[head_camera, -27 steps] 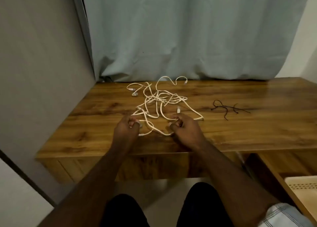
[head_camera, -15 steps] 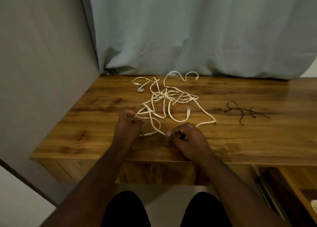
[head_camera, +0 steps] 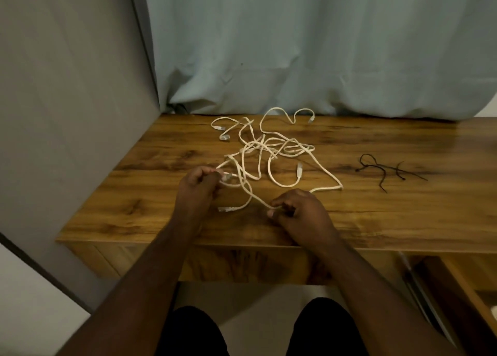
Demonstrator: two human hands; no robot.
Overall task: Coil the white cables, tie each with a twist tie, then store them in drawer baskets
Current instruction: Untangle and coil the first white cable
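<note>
A tangle of white cables (head_camera: 271, 151) lies on the wooden desk (head_camera: 376, 221), spreading from the back edge toward me. My left hand (head_camera: 197, 191) pinches a cable end with its connector at the tangle's near left. My right hand (head_camera: 301, 213) grips another strand of white cable near the desk's front edge. A loose connector end (head_camera: 224, 209) lies on the desk between my hands. Several dark twist ties (head_camera: 384, 170) lie to the right of the tangle, untouched.
A pale curtain (head_camera: 309, 46) hangs behind the desk and a grey wall (head_camera: 67, 100) closes the left side. An open wooden drawer (head_camera: 462, 283) shows at the lower right. My knees are under the desk's front edge.
My right hand has drawn its strand toward the front edge, stretching the cable away from the tangle. My left hand stays on the cable end. The camera has tilted and shifted slightly.
</note>
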